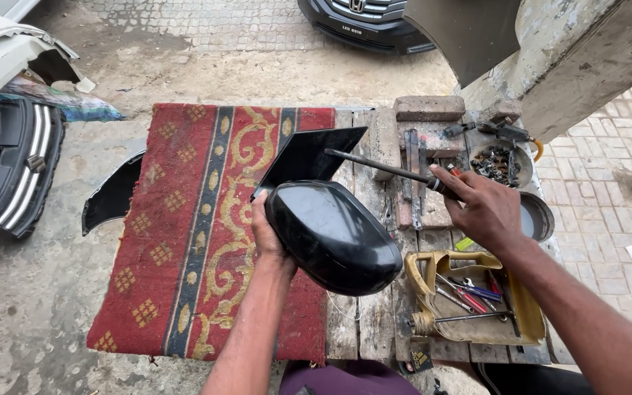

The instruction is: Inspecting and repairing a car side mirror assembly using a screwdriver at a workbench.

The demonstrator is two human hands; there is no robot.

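Left hand [268, 238] grips the black car mirror [330, 234] above the rug-covered tabletop [363, 329]. Right hand [486, 208] is closed around a screwdriver [385, 169], tip at the mirror's mount; step in hand appears fastener work, requiring steady alignment.

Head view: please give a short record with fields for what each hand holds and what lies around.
left hand: holds black car mirror above the table
right hand: grips a screwdriver, tip pointing toward the mirror
table: wooden planks, partly under a red rug
right of mirror: cut yellow can with tools
far right: bowl of small metal parts
ground left: bumper
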